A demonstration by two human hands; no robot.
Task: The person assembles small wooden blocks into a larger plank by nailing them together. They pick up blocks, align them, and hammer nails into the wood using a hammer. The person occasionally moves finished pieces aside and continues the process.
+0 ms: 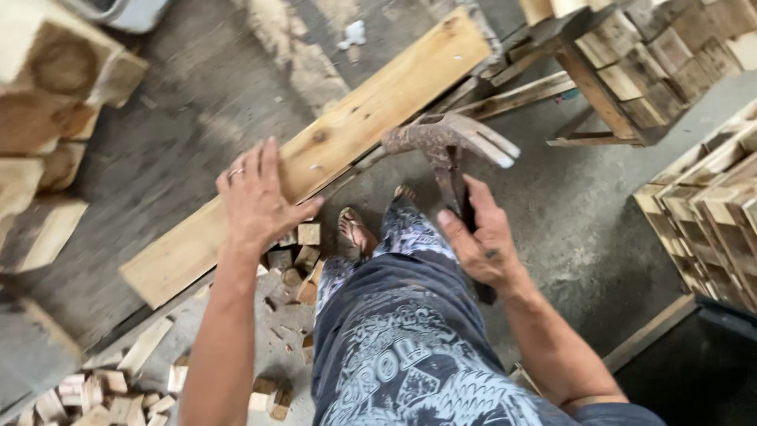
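Concrete floor (568,229) littered with wood offcuts (118,390) (pallets stacked around). Left hand (256,197) lies spread flat on a plank (315,150); right hand (481,237) is clenched around a claw hammer (449,142).

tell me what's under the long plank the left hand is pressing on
The plank rests on thinner wooden slats near its far end and small wood blocks below the left hand. What lies beneath its middle is covered.

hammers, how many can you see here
1: a rusty claw hammer gripped by its handle in the right hand, head raised over the long plank that the left hand presses. Others may be out of view.
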